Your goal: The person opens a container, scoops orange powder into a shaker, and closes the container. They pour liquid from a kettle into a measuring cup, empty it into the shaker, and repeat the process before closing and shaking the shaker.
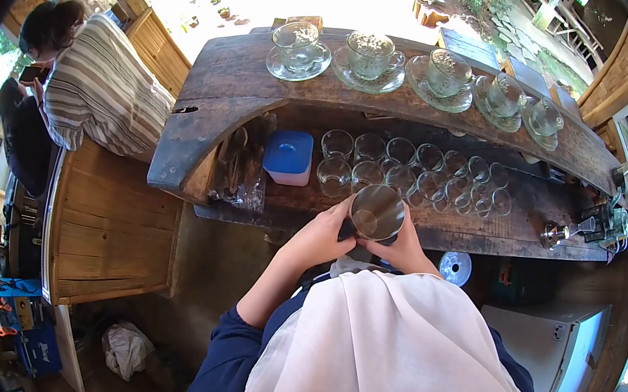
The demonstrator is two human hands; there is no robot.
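Observation:
A round metal cup (378, 212) with a shiny inside is held between both hands in front of my chest, its open top toward the camera. My left hand (328, 233) wraps its left side, near a dark part that looks like a handle. My right hand (401, 245) closes round its right and lower side. Just beyond the cup, several empty clear glasses (400, 152) stand in rows on the lower wooden shelf (460, 234). Along the upper counter (223, 66), several glass cups on saucers (370, 60) hold a pale, grainy material.
A blue-lidded container (289, 157) sits beside plastic-wrapped utensils (239, 175). At the upper left, a person in a striped shirt (100, 85) leans by a wooden cabinet (110, 229). Glassware (611, 222) stands at the far right, above a white box (540, 344).

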